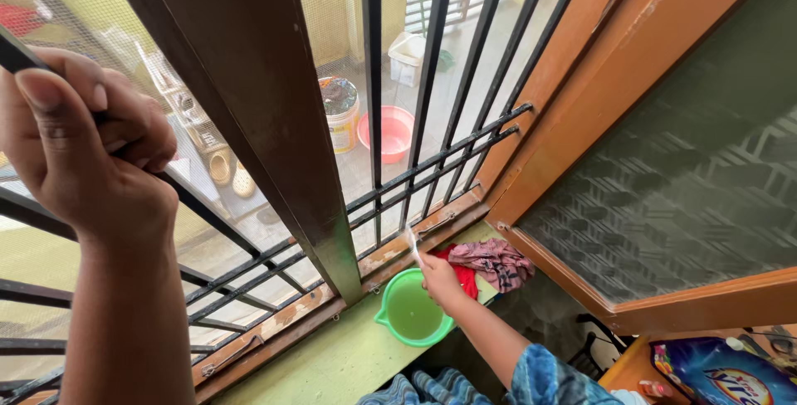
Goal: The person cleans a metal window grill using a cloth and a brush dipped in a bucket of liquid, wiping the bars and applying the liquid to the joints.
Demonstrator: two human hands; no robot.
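While left hand (79,143) grips bar (17,55) | right hand (440,279), maybe brush (413,245), over green jug (411,312)

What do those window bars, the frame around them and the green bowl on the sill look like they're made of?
Window bars: likely painted metal, thin, dark and straight. Frame: probably wood with glossy orange-brown paint, worn along the bottom rail. Green bowl: seemingly plastic, a smooth, uniformly coloured moulded rim with a spout.

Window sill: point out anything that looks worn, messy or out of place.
The wooden bottom rail of the window frame has worn, patchy paint. Crumpled cloths lie heaped on the sill beside the green jug. Nothing looks spilled.
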